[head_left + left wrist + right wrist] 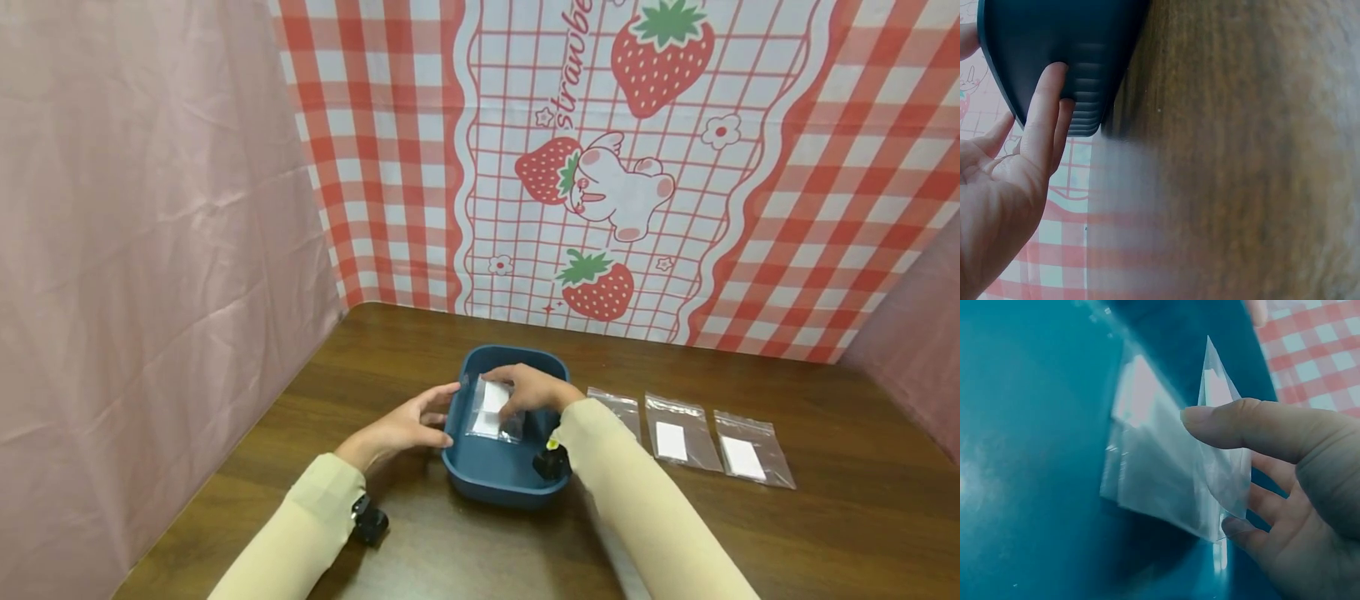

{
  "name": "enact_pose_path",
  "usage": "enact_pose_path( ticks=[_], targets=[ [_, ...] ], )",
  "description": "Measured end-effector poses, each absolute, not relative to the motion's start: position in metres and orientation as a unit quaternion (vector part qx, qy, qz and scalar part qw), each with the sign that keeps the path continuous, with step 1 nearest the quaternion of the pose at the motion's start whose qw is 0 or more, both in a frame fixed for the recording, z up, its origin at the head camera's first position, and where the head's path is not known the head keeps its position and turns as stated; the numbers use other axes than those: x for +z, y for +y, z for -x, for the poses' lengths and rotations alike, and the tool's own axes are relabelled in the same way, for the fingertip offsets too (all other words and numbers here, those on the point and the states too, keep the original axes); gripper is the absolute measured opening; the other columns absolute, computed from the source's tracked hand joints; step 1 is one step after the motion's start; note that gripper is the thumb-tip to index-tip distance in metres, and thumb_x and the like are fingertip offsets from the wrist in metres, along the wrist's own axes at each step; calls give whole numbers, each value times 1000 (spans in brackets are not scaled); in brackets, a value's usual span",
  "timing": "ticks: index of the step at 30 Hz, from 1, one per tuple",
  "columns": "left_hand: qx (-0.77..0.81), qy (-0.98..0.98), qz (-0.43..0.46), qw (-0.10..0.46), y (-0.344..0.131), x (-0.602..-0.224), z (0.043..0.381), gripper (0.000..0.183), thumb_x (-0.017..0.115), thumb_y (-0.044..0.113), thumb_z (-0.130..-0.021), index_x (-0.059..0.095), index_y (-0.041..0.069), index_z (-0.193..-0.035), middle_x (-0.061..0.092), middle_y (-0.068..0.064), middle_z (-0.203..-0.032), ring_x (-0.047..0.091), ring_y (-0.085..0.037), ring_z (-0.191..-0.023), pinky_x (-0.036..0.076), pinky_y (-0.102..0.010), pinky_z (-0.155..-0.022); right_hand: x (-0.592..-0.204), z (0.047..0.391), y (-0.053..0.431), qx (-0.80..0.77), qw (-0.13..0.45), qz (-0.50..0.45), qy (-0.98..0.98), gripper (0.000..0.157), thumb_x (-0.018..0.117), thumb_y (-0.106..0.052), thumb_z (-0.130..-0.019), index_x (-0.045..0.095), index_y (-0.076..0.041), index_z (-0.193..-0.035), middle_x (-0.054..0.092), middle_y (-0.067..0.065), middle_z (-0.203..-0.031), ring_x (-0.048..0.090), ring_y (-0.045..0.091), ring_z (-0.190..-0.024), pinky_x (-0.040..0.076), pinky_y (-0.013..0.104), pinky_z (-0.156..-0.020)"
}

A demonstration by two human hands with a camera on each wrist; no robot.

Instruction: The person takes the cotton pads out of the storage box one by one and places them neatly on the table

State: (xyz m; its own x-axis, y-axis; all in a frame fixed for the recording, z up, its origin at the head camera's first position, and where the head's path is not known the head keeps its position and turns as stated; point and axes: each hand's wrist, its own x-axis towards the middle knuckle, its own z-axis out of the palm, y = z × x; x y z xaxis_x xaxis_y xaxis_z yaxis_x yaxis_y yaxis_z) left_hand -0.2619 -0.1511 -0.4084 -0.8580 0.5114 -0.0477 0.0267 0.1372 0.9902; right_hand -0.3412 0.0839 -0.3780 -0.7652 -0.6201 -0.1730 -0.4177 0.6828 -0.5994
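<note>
- Right wrist view: I find the right hand (1322, 469) pinching a clear bag (1225, 469), thumb across its near face, other fingers behind.
- Beside that grip I observe further clear plastic; whether 1 bag or several overlap there, I cannot tell.
- Left wrist view: I record the left hand (1007, 194) with fingers extended, 2 fingertips against the outer wall of the blue tray (1041, 37).
- Head view: I see the left thumb and fingers spread wide along the tray's left side.
- The pinched bag is inside the tray, toward its far left portion, white inserts (495, 396) visible through the plastic.
- Right of the tray I count 3 flat bags (670, 442) on the wooden table (375, 350); the right sleeve (637, 492) partly covers the nearest.
- Beyond the table I note a checked strawberry cloth (408, 167), with a pink curtain (187, 208) at left.
</note>
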Motion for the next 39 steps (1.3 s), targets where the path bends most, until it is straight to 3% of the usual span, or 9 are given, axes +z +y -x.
enact_pose_path(
  ticks=[19,39],
  targets=[
    [631,731,-173,194,-151,-409,261,80,65,-1,-77,26,10,-146,28,-21,-143,40,-38,-121,46,-40,-84,-339,331,94,-341,147,300,878,70,77,-6,-74,46,-13,-137,46,7,-137,41,27,-125,35,46,-97],
    [646,717,-178,191,-145,-411,257,81,63,-6,-77,23,6,-146,30,-22,-142,41,-40,-122,46,-40,-84,-328,290,149,-356,44,333,872,75,79,-11,-71,45,-11,-138,47,10,-136,41,32,-125,36,53,-95]
  ],
)
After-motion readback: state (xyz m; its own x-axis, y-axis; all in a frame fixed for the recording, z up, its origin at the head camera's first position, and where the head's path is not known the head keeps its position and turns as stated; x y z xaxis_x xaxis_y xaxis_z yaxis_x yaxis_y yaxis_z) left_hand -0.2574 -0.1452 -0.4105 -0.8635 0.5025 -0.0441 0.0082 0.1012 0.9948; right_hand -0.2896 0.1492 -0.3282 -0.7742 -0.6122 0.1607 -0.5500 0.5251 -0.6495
